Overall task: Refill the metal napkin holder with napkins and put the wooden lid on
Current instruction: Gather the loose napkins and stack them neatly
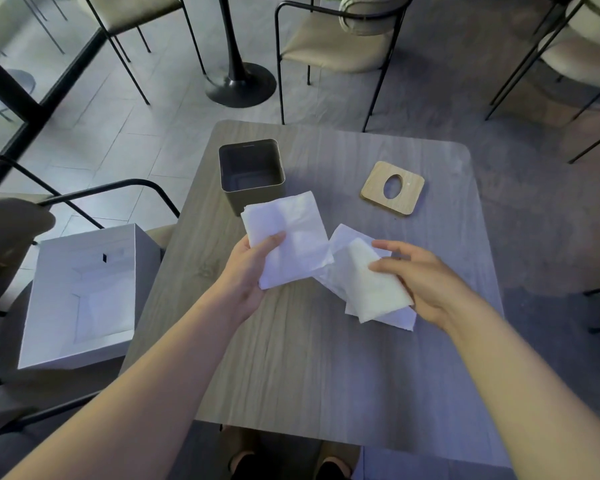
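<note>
With the left hand pinching a flat napkin stack and the right hand gripping folded napkins, square both bundles, then lower them into the empty metal napkin holder near the table's far-left corner, the wooden lid lying toward the far-right.

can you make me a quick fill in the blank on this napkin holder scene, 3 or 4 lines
1. The metal napkin holder on the table is ____ inside.
2. The wooden lid lies flat on the table to the ____ of the holder.
3. The left hand and the right hand each grip white ____.
4. The white box rests on a ____ beside the table.

Missing words: empty; right; napkins; chair
</note>
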